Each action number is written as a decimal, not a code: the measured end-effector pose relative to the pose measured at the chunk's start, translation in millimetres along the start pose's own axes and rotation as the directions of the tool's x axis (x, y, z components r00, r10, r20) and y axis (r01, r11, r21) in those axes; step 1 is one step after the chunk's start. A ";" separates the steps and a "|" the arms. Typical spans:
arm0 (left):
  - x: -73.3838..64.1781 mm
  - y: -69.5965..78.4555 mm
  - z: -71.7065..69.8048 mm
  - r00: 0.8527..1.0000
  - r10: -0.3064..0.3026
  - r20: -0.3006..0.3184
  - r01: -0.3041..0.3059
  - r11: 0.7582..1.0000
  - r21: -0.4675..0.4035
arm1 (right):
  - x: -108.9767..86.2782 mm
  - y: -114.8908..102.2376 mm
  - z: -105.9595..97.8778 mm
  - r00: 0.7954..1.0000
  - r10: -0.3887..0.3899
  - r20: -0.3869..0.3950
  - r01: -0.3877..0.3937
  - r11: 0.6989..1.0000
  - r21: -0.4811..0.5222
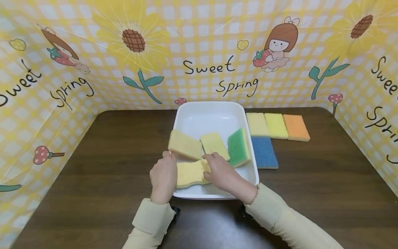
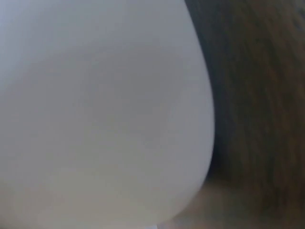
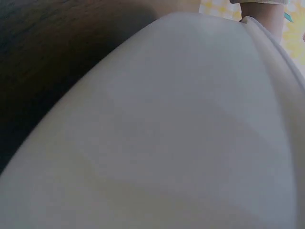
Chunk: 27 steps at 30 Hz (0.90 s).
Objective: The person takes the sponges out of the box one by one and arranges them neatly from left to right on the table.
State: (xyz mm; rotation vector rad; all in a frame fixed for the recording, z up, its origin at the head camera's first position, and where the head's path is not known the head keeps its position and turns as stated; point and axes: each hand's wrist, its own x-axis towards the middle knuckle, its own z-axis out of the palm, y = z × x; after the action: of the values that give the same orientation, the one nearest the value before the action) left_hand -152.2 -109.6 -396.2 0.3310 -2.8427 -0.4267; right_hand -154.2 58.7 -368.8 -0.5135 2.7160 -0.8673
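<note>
A white plastic basin (image 1: pixel 214 196) stands on the table with several sponges in it. At its front left lies a wavy-edged pale yellow sponge (image 1: pixel 191 173). My right hand (image 1: pixel 222 171) grips this sponge's right end, thumb low and fingers over its back edge. My left hand (image 1: pixel 163 176) is at its left end, fingers curled and partly hidden, over the basin's left rim. Behind are a tilted beige-yellow sponge (image 1: pixel 185 144) against the left side, a flat yellow one (image 1: pixel 215 146), and a green-faced sponge (image 1: pixel 237 148) leaning on the right side. The wrist views show mostly blurred white basin.
Right of the basin lie a cream sponge (image 1: pixel 257 124), a yellow sponge (image 1: pixel 275 125) and an orange sponge (image 1: pixel 296 127) in a row, with a blue sponge (image 1: pixel 264 153) before them. A yellow checked cloth (image 1: pixel 205 31) hangs round the dark wooden table (image 1: pixel 118 166).
</note>
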 end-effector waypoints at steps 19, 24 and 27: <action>-0.3 0.5 -0.6 1.000 -0.003 0.002 0.003 1.000 0.002 | 3.0 0.6 8.0 0.999 -0.038 -0.007 0.038 0.998 -0.056; 0.2 0.5 0.3 1.000 -0.005 -0.001 0.005 1.000 0.000 | 3.3 1.6 8.3 0.998 -0.057 -0.005 0.056 0.995 -0.086; 0.5 0.7 0.9 1.000 -0.006 -0.001 0.006 1.000 -0.002 | 3.3 2.4 8.5 0.997 -0.074 -0.009 0.073 0.993 -0.094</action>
State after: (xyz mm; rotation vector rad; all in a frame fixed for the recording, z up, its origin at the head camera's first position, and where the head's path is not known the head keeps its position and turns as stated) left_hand -153.0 -108.9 -396.7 0.3395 -2.8409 -0.4309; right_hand -155.0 55.0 -377.3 -0.6328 2.7757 -0.7653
